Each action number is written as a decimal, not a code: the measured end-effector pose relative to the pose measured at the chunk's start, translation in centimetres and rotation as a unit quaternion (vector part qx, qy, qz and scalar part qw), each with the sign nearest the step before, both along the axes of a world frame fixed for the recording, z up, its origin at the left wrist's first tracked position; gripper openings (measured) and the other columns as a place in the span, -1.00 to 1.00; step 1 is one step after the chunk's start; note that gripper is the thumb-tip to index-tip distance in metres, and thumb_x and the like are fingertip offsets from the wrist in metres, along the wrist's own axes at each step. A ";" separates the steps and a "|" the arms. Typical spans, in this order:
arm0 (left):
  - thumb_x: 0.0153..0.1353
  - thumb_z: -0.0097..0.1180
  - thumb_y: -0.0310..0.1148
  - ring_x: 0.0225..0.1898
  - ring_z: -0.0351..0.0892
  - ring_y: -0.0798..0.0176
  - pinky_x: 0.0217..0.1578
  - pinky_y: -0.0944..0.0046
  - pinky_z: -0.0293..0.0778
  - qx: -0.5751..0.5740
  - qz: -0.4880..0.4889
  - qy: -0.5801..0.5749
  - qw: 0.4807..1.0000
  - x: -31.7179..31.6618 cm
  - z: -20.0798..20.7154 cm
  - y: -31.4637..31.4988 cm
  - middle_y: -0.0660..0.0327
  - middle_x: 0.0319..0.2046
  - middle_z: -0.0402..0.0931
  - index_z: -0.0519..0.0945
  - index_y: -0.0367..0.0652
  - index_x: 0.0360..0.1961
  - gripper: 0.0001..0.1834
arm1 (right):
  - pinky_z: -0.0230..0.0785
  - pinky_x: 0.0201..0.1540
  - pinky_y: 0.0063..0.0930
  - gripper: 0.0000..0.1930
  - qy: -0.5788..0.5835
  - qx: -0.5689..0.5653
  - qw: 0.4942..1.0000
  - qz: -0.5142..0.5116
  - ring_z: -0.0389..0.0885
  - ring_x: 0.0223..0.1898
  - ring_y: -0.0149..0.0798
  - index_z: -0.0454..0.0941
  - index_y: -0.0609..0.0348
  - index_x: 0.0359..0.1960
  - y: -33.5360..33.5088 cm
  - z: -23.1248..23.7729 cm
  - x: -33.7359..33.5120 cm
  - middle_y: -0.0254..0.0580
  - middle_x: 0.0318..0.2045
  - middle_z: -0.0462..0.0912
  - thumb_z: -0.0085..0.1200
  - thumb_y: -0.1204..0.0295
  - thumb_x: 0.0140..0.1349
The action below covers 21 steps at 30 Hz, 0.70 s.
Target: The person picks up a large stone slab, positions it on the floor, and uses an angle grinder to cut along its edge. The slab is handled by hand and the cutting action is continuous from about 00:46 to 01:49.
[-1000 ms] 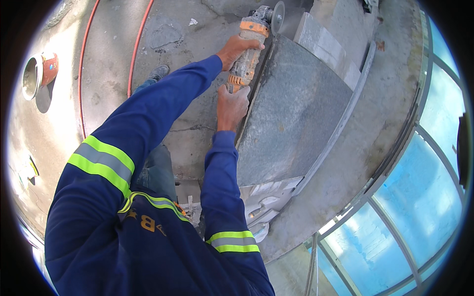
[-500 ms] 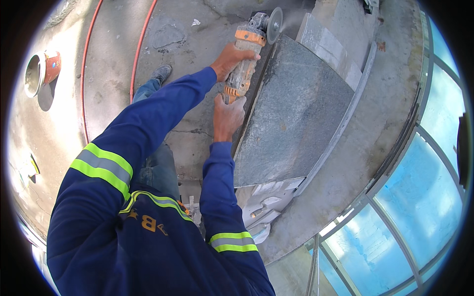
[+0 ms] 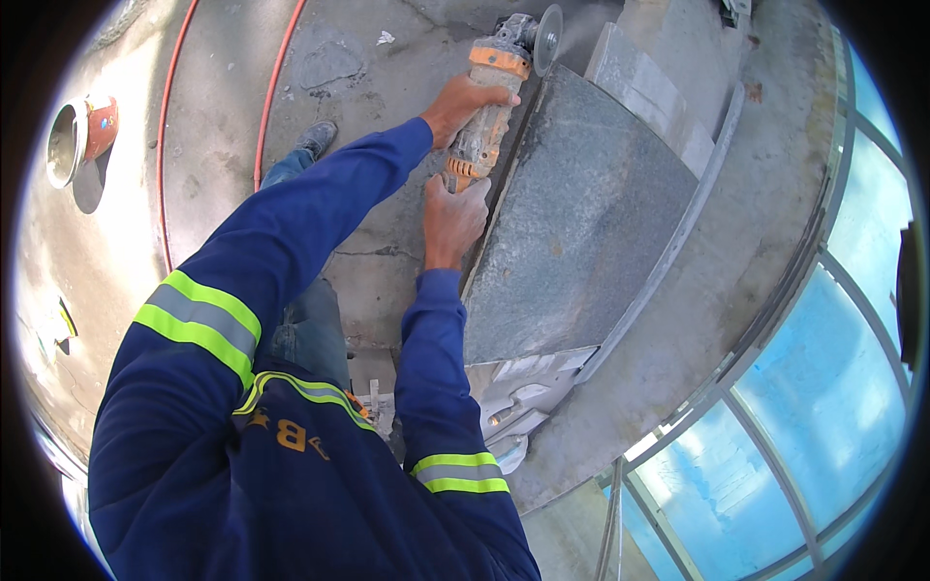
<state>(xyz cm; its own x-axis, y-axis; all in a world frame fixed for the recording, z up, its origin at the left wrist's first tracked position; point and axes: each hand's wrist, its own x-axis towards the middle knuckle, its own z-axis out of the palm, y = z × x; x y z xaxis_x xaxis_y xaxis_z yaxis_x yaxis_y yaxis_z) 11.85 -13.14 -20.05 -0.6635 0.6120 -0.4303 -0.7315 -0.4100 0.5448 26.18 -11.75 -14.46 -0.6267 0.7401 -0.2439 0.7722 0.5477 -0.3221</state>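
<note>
An orange angle grinder [image 3: 481, 131], coated in grey dust, is held in both my hands. My left hand [image 3: 463, 108] wraps round its body behind the orange collar. Behind it, my right hand [image 3: 454, 215] is closed on the rear grip. The round cutting disc [image 3: 548, 39] stands on edge at the far corner of a dark grey stone slab [image 3: 591, 223]. Dust hangs in the air to the right of the disc. Whether the disc touches the slab, I cannot tell.
Pale stone strips [image 3: 651, 97] lie beyond the slab. A trowel [image 3: 518, 402] rests among pieces below its near edge. Red hoses [image 3: 274, 92] run over the concrete floor at the left, with a reddish bucket [image 3: 85, 140] on its side. Blue framed panels [image 3: 804, 387] stand at the right.
The angle grinder and both hands have shifted slightly away from me and to the right. Both hands keep their hold on it.
</note>
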 end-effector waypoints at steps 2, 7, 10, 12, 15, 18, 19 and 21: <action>0.04 0.45 -0.24 -0.42 0.67 0.29 -0.40 0.21 0.63 0.003 0.010 -0.006 1.000 -0.2 0.0 0.3 0.20 -0.34 0.62 0.58 -0.23 -0.06 -0.52 | 0.48 -0.18 0.18 -0.57 0.002 -0.011 1.000 -0.010 0.65 -0.29 0.43 0.38 0.38 -0.24 0.3 -0.1 -0.4 0.37 -0.43 0.64 0.23 0.26 0.06; 0.06 0.44 -0.18 -0.36 0.68 0.25 -0.33 0.21 0.64 0.003 -0.003 0.005 1.000 -0.9 0.1 0.7 0.14 -0.33 0.58 0.54 -0.26 -0.02 -0.45 | 0.47 -0.15 0.16 -0.56 0.006 -0.018 1.000 -0.013 0.65 -0.28 0.43 0.38 0.41 -0.25 1.0 -0.5 -0.9 0.38 -0.42 0.64 0.21 0.25 0.04; 0.06 0.44 -0.19 -0.36 0.68 0.24 -0.34 0.21 0.64 0.009 -0.007 0.008 1.000 -1.5 -0.5 1.0 0.15 -0.33 0.59 0.54 -0.24 -0.02 -0.46 | 0.47 -0.13 0.16 -0.55 0.001 -0.016 1.000 -0.011 0.65 -0.28 0.42 0.38 0.41 -0.25 1.1 -0.5 -1.5 0.38 -0.41 0.64 0.21 0.24 0.04; 0.06 0.43 -0.20 -0.36 0.68 0.25 -0.34 0.20 0.65 -0.001 -0.010 0.011 1.000 -1.6 -0.6 1.4 0.14 -0.31 0.58 0.54 -0.24 -0.02 -0.47 | 0.48 -0.12 0.16 -0.55 0.000 -0.004 1.000 -0.007 0.65 -0.28 0.42 0.39 0.41 -0.25 1.3 -0.7 -1.4 0.38 -0.40 0.64 0.21 0.23 0.04; 0.06 0.43 -0.20 -0.36 0.68 0.25 -0.34 0.20 0.65 -0.009 -0.002 0.019 1.000 -1.6 -1.0 1.5 0.14 -0.30 0.58 0.54 -0.24 -0.02 -0.47 | 0.51 -0.19 0.19 -0.57 0.006 0.016 1.000 0.018 0.66 -0.31 0.41 0.36 0.37 -0.21 1.4 -1.1 -1.1 0.35 -0.43 0.64 0.21 0.23 0.11; 0.06 0.43 -0.19 -0.36 0.68 0.25 -0.32 0.20 0.67 0.000 0.007 0.025 1.000 -1.0 -1.3 1.2 0.14 -0.29 0.58 0.53 -0.25 -0.01 -0.45 | 0.48 -0.13 0.18 -0.53 -0.004 -0.009 1.000 -0.008 0.65 -0.28 0.43 0.39 0.40 -0.24 1.0 -0.7 -1.0 0.39 -0.41 0.63 0.25 0.22 0.03; 0.05 0.43 -0.19 -0.35 0.67 0.25 -0.31 0.20 0.67 0.006 0.009 0.026 1.000 -0.8 -1.3 1.0 0.14 -0.29 0.57 0.52 -0.25 0.00 -0.44 | 0.48 -0.13 0.18 -0.53 -0.002 -0.013 1.000 -0.011 0.65 -0.28 0.44 0.39 0.40 -0.24 0.9 -0.7 -0.7 0.39 -0.41 0.63 0.26 0.21 0.03; 0.05 0.44 -0.18 -0.35 0.67 0.26 -0.30 0.20 0.69 0.000 -0.005 0.026 1.000 -0.2 -1.2 0.6 0.14 -0.29 0.56 0.51 -0.26 0.01 -0.42 | 0.48 -0.14 0.19 -0.52 0.003 -0.021 1.000 -0.015 0.65 -0.28 0.44 0.39 0.39 -0.24 0.6 -0.7 0.0 0.39 -0.41 0.64 0.27 0.20 0.03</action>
